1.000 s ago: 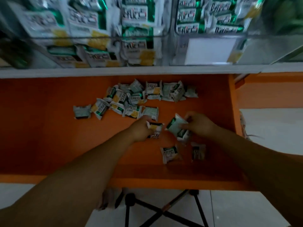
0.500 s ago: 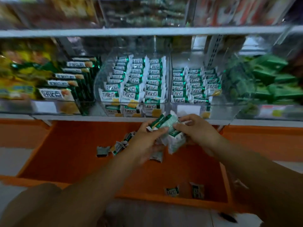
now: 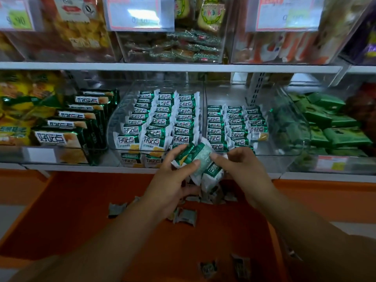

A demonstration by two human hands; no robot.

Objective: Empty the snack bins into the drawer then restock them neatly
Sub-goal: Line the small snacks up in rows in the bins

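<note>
Green-and-white wrappers: a small bundle of packets [image 3: 200, 159] is up in front of the shelf [image 3: 81, 169], right at the front lip of the two clear bins. My left hand [image 3: 173, 180] grips the green ones between thumb and fingers, and my right hand [image 3: 242, 171] pinches the white one hanging just below them. Under my hands the orange drawer [image 3: 71, 210] is open, with loose packets [image 3: 185, 215] scattered in it, two of them near its front edge. This is the restock, I reckon. The left bin [image 3: 116, 123] shows three packed rows; the right bin [image 3: 289, 129] has three too, but its outer row stops short of the front. So the bundle probably goes there. That calls for squaring the packets, turning them upright with labels forward, then sliding them in without toppling the standing rows. Plenty more in the drawer to gather after
</note>
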